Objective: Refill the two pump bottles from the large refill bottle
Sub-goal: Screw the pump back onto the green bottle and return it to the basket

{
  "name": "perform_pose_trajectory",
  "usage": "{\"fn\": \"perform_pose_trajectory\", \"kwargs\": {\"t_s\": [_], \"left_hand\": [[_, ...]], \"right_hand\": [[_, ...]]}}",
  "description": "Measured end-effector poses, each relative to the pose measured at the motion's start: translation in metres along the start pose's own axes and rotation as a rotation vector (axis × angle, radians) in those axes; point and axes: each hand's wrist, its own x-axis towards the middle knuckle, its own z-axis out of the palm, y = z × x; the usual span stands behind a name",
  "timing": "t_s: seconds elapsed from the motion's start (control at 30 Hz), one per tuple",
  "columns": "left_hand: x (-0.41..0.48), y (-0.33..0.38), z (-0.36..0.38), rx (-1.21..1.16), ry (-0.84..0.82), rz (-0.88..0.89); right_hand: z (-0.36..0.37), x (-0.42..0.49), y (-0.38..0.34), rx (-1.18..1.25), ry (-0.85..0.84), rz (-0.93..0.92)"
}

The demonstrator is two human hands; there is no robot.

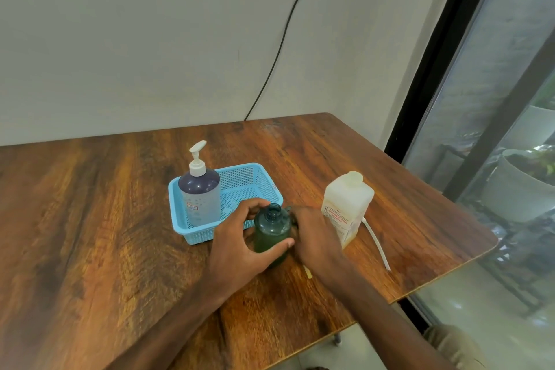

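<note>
A dark green bottle (271, 231) with an open, capless neck stands on the wooden table (90, 219) in front of the blue basket (255, 168). My left hand (237, 245) grips its body from the left, thumb across the front. My right hand (315, 237) is just right of the bottle's neck, its fingers curled round a small dark pump head (288, 209); a pale tube tip shows below the wrist. A purple-tinted pump bottle (199, 192) with a white pump stands in the basket's left end. The large cream refill bottle (345, 204), capped, stands behind my right hand.
A loose white tube (377, 245) lies on the table right of the refill bottle. The table's right edge runs close to a glass door. A black cable hangs down the wall behind.
</note>
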Motion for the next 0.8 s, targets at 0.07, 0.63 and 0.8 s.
{"fn": "perform_pose_trajectory", "kwargs": {"t_s": [0.07,0.63,0.8], "left_hand": [[-0.001,-0.001,0.002,0.008,-0.001,-0.006],[-0.006,0.004,0.004,0.13,-0.079,-0.103],[-0.011,0.001,0.007,0.061,-0.018,-0.11]], "right_hand": [[0.002,0.0,0.0,0.01,0.014,0.018],[-0.061,-0.038,-0.025,0.384,0.321,-0.019],[-0.087,-0.034,-0.044,0.629,0.365,-0.171]]}}
